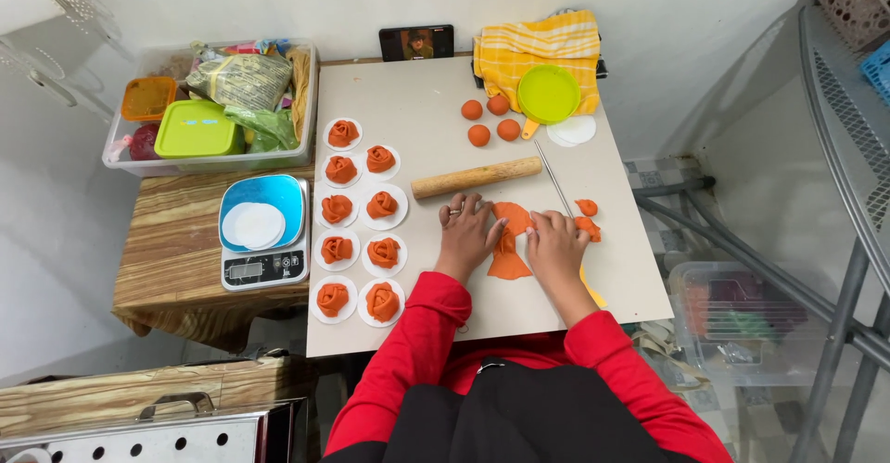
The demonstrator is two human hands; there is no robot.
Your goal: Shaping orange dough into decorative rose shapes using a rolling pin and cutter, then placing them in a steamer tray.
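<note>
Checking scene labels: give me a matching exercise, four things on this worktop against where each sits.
Things:
1. wooden rolling pin
2. four orange dough balls
3. flat orange dough piece
4. orange dough roses on white paper rounds

Places:
A. between left hand and right hand
B. two columns along the board's left edge
C. just beyond the hands
D. beside the round green lid

Pairs: 1-C, 2-D, 3-A, 4-B

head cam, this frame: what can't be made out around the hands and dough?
- Head view: orange dough sheet partly covered by left hand and right hand; its full shape is hidden.
- Yellow tool mostly under the right forearm; kind unclear.
- Scale display too small to read.
- Phone screen too small.
</note>
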